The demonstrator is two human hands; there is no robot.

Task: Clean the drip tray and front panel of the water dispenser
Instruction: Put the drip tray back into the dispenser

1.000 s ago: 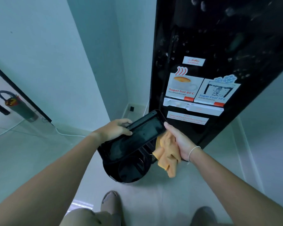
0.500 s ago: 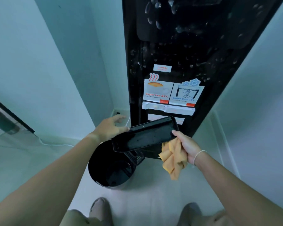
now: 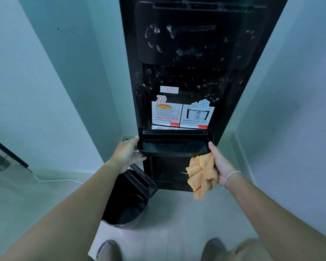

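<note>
The black water dispenser stands ahead, its front panel streaked with white smears above the hot and cold stickers. I hold the black drip tray level in front of it, just below the stickers. My left hand grips the tray's left end. My right hand holds the tray's right end with thumb and fingers while an orange cloth is bunched in its palm and hangs down. The tray's slotted grille leans on the rim of a black bin.
A black round bin sits on the pale floor, left of the dispenser's base. White walls close in on both sides. A white cable runs along the left skirting. My feet are at the bottom edge.
The tray has swung from a tilt over the bin up to level, square in front of the dispenser. The view has shifted right and up, centring the front panel.
</note>
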